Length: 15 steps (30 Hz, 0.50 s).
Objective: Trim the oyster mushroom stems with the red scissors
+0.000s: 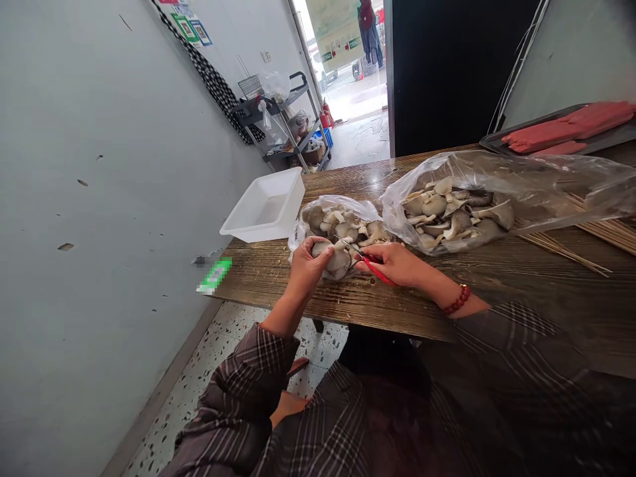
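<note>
My left hand [308, 265] is closed on a cluster of grey-white mushrooms [338, 263] above the near side of a small open plastic bag of mushrooms [328, 218]. In my right hand [395, 264] are red-handled scissors [376, 269], their blades pointing left and touching or close to the held cluster; how far apart the blades are is too small to tell. A larger clear bag [536, 192], also with mushrooms [460, 215] inside, lies to the right on the wooden table [278, 285].
A white plastic tub [268, 207] stands at the table's left end. Thin wooden skewers [566, 252] lie at the right, below a black tray [491, 140] with red packages [566, 129]. Beyond the table are a grey cart [293, 106] and a bright doorway.
</note>
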{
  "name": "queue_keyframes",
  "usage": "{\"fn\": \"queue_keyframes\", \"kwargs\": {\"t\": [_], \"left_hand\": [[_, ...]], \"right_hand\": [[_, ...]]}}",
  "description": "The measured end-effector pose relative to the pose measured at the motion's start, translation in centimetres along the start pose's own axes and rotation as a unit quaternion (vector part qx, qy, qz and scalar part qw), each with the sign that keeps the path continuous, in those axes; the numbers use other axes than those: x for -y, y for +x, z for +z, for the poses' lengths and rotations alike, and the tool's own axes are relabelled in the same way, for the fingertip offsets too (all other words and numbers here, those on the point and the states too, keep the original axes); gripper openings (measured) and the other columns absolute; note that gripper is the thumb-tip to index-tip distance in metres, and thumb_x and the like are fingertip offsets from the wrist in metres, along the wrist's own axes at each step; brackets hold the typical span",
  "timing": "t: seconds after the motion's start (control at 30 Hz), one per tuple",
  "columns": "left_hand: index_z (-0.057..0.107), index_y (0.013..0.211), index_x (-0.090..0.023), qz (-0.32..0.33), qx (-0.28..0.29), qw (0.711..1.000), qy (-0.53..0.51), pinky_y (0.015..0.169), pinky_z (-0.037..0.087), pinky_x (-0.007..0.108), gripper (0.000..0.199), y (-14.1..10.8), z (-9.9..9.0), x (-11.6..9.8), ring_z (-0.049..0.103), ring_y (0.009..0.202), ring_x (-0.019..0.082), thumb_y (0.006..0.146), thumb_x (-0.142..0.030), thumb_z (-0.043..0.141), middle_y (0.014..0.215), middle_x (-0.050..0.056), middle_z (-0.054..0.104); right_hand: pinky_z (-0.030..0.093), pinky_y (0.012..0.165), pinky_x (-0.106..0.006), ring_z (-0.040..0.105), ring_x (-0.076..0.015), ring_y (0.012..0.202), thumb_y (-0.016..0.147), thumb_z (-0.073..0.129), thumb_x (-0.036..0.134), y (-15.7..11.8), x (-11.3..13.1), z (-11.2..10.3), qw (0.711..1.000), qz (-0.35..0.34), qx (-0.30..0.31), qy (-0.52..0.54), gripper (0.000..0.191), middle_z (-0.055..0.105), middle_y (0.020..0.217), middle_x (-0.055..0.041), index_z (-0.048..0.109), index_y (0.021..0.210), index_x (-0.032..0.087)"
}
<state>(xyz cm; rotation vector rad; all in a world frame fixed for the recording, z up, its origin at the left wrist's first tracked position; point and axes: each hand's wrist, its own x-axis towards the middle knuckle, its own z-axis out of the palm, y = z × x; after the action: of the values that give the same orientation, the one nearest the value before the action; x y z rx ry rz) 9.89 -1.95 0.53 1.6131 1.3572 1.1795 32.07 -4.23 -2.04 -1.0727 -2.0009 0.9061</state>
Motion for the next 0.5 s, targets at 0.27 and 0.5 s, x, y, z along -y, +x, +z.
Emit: {"fn": "queue_keyframes", "kwargs": {"t": [0.27, 0.5], "left_hand": [[0.068, 0.089, -0.017, -0.007, 0.002, 1.000, 0.002, 0.066, 0.046, 0.025, 0.031, -0.5, -0.1, 0.1, 0.058, 0.072, 0.015, 0.071, -0.041, 0.077, 0.080, 0.001, 0.066], [0.070, 0.091, -0.018, 0.018, 0.025, 0.999, 0.029, 0.067, 0.046, 0.026, 0.029, -0.7, 0.8, -0.4, 0.059, 0.075, 0.017, 0.073, -0.039, 0.076, 0.083, 0.003, 0.067]], "right_hand": [[0.031, 0.062, -0.026, 0.043, -0.0126, 0.063, 0.089, 0.060, 0.044, -0.1, 0.5, 0.2, 1.000, 0.000, -0.017, -0.018, 0.029, 0.052, 0.064, 0.0030, 0.064, 0.076, 0.018], [0.036, 0.064, -0.026, 0.050, -0.0145, 0.067, 0.086, 0.066, 0.046, -0.2, 0.4, -0.2, 0.998, 0.032, -0.056, -0.023, 0.035, 0.063, 0.075, -0.0005, 0.070, 0.106, 0.017]]}}
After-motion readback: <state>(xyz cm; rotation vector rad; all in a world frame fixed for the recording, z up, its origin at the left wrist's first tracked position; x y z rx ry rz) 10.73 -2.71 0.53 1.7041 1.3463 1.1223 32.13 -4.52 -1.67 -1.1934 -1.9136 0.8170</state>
